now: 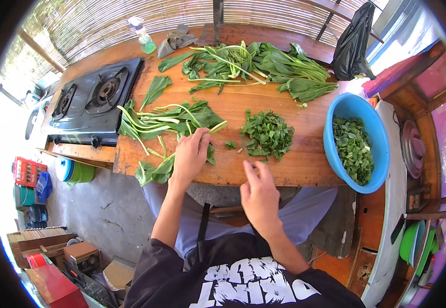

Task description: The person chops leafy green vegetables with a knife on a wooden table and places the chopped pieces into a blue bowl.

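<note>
My left hand [193,154] presses a small bunch of leafy green stems [218,127] to the wooden table, their pale cut ends pointing right. My right hand [260,194] is curled near the table's front edge, around what looks like a knife [245,144]; its thin blade is blurred and seen nearly edge-on, the handle hidden. Just beyond the blade lies a pile of chopped greens [268,134], with a few loose bits to its left. Uncut greens [161,119] spread beyond and left of my left hand. More whole greens [246,65] lie along the table's far side.
At right, a blue plastic basin [329,142] holds chopped greens [354,150]. A two-burner gas stove [92,104] stands left on the wooden table [223,173]. Behind are a spray bottle [146,43] and a grey cloth [175,41]. A black plastic bag [353,46] hangs at far right.
</note>
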`<state>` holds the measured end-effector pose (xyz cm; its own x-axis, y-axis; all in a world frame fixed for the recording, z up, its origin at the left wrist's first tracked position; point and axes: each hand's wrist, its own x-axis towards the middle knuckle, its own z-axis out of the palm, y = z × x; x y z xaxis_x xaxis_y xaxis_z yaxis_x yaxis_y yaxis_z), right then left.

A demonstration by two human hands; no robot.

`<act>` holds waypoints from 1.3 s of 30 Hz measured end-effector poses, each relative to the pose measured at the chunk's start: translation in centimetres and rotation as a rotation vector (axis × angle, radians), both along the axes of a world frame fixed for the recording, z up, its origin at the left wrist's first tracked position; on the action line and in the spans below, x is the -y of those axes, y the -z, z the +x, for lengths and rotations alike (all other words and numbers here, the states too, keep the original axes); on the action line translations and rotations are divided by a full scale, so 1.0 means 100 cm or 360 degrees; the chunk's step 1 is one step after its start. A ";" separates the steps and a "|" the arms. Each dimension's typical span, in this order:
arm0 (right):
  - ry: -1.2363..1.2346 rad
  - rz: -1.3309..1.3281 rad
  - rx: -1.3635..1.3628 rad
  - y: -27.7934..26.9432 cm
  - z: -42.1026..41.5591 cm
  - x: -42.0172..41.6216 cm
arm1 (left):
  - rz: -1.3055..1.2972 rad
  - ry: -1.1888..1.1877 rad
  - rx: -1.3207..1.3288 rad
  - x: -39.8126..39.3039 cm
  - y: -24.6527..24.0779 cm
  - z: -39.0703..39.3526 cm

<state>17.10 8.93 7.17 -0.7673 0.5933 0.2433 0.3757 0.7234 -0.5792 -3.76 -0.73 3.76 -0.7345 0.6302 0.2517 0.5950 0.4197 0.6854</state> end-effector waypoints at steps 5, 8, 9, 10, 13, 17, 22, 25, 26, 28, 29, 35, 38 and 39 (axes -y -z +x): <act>-0.0173 -0.0151 0.0117 0.016 -0.019 0.021 | 0.0165 0.0017 0.0184 0.008 -0.006 -0.002; -0.0091 -0.0083 0.0129 0.021 -0.021 0.009 | 0.0201 0.0044 0.0177 0.008 -0.006 0.000; -0.0043 -0.0045 0.0134 0.020 -0.019 0.000 | 0.0219 0.0060 0.0137 0.006 -0.004 0.001; 0.0016 -0.0043 0.0139 0.017 -0.016 -0.009 | 0.0209 0.0064 0.0123 0.005 -0.004 0.002; 0.0088 0.0052 0.0210 0.022 -0.002 -0.042 | 0.0198 0.0082 0.0107 -0.002 -0.004 0.005; 0.0187 0.0040 0.0256 0.020 0.012 -0.063 | 0.0225 0.0070 0.0175 -0.013 -0.015 0.016; 0.0070 -0.0081 0.0002 0.003 0.021 -0.049 | 0.0089 -0.0012 0.0223 -0.015 -0.037 0.020; -0.0054 -0.0139 -0.0009 0.000 0.013 -0.021 | 0.0062 -0.0043 0.0208 -0.018 -0.040 0.018; -0.0108 -0.0183 0.0027 0.004 0.009 -0.013 | 0.0061 -0.0052 0.0204 -0.019 -0.038 0.018; -0.0159 -0.0224 0.0099 0.014 0.007 -0.007 | 0.0062 -0.0037 0.0214 -0.021 -0.038 0.018; -0.0113 -0.0195 0.0093 0.017 0.008 -0.009 | 0.0063 -0.0011 0.0227 -0.024 -0.041 0.019; 0.0102 -0.0234 -0.0097 0.018 0.037 -0.062 | 0.0089 0.0192 0.0110 -0.026 -0.032 0.023; 0.0060 -0.0364 -0.0246 0.002 0.039 -0.071 | 0.0013 0.0288 -0.0061 -0.036 -0.019 0.032; 0.0017 -0.0387 -0.0296 -0.001 0.040 -0.073 | -0.0042 0.0309 -0.0105 -0.037 -0.018 0.034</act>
<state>21.05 16.21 7.31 -0.7165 0.6589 0.2289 0.2537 0.5518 -0.7944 -0.39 2.94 5.51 -0.5812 0.7653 0.2764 0.7096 0.3104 0.6326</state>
